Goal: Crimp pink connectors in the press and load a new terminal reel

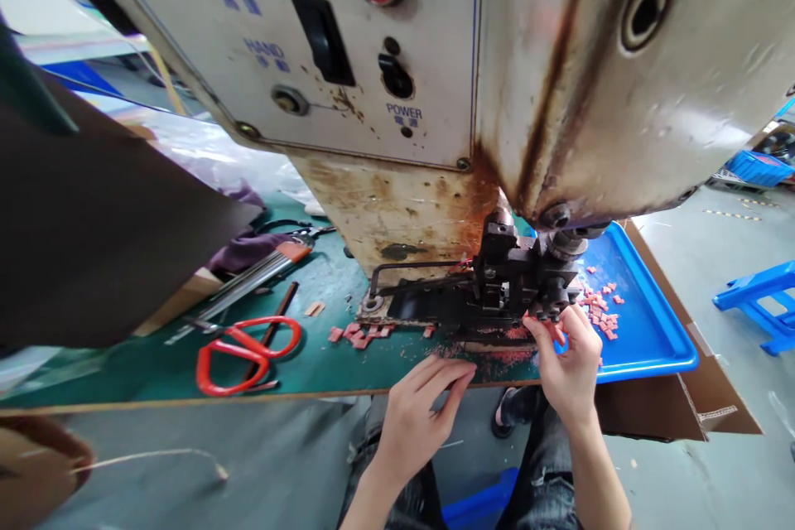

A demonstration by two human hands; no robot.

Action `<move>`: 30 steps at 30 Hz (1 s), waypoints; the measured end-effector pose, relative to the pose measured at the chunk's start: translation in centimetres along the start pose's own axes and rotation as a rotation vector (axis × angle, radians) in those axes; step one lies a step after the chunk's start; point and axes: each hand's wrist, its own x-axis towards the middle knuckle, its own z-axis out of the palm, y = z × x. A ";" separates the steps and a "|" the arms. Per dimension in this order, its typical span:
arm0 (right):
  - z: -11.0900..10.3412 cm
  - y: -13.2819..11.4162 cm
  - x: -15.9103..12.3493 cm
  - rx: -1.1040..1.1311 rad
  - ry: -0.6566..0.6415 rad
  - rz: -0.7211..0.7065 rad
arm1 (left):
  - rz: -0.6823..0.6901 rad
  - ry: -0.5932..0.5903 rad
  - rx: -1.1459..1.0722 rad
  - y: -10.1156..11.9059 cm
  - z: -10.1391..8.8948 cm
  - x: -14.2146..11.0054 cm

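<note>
My right hand [570,360] is at the black die head [527,273] of a bench press machine, its thumb and fingers pinched round a thin red strip [561,339]. Part of that strip is hidden by my fingers and the die. My left hand [422,406] hovers at the table's front edge, just left of the die. Its thumb and fingertips come together, and whatever may be between them is too small to see. Small pink-red pieces [357,337] lie left of the die, and red crumbs [506,356] are scattered under it.
Red-handled scissors [248,356] and other hand tools lie on the green table [155,377] at left. A blue tray [652,331] with several red pieces stands at right, over a cardboard box [652,410]. The machine's control panel [373,58] overhangs the work, its red lamp lit. A blue stool [761,302] stands beyond.
</note>
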 end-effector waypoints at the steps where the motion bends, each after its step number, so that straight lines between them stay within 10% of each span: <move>1: 0.0 0.0 0.0 -0.002 0.003 0.002 | 0.000 0.000 0.002 0.0 0.0 0.1; 30: 0.5 -0.2 -0.6 -0.005 0.120 0.114 | -0.012 -0.010 -0.031 0.0 -0.4 -0.1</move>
